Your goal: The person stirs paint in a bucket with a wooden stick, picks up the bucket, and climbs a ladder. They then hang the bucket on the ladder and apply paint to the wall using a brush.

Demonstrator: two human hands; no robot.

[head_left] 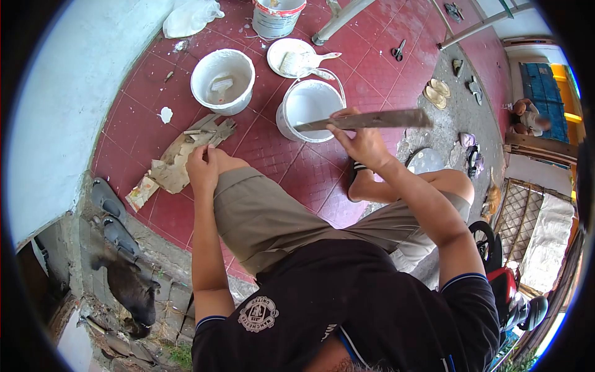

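My right hand [362, 144] grips a long, flat, greyish-brown stick [390, 119] and holds it level, its far end over the white bucket [286, 124] with a wire handle. White material lies inside that bucket. My left hand [202, 168] rests on my left knee, fingers curled down, beside torn pale cardboard [175, 162] on the floor. Another white bucket [197, 80], with a white object inside, stands to the left. Behind the two buckets, white-coated brushes [300, 62] lie on a round white lid [273, 57].
A third bucket [277, 23] and a white plastic bag [191, 17] are at the back. Scissors [398, 51] lie on the red tiles [266, 152]. Metal legs [347, 20] stand behind. Slippers [437, 93] are to the right. A person [530, 119] sits far right. A dark animal [131, 290] is at lower left.
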